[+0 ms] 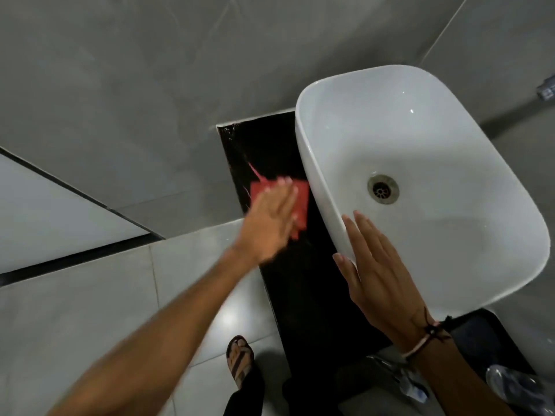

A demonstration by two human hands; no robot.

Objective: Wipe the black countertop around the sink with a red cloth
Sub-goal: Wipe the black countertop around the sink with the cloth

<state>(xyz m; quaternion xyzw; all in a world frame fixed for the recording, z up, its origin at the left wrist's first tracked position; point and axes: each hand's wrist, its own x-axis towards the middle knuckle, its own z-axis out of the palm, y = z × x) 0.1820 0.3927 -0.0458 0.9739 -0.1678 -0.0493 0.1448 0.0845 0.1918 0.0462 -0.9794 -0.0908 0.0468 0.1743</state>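
A black countertop (264, 145) runs along the left of a white vessel sink (420, 139). A red cloth (301, 202) lies flat on the black surface close to the sink's wall. My left hand (270, 219) presses on the cloth with flat, slightly spread fingers, and it looks blurred. My right hand (375, 271) rests open on the sink's near-left rim, fingers together and holding nothing. A thread bracelet sits on that wrist.
Grey tiled wall (135, 70) stands behind the counter, grey floor tiles (90, 295) lie below left. My sandalled foot (240, 358) is near the counter's front edge. A crumpled clear plastic item (516, 385) lies at the bottom right. The sink drain (383, 189) is bare.
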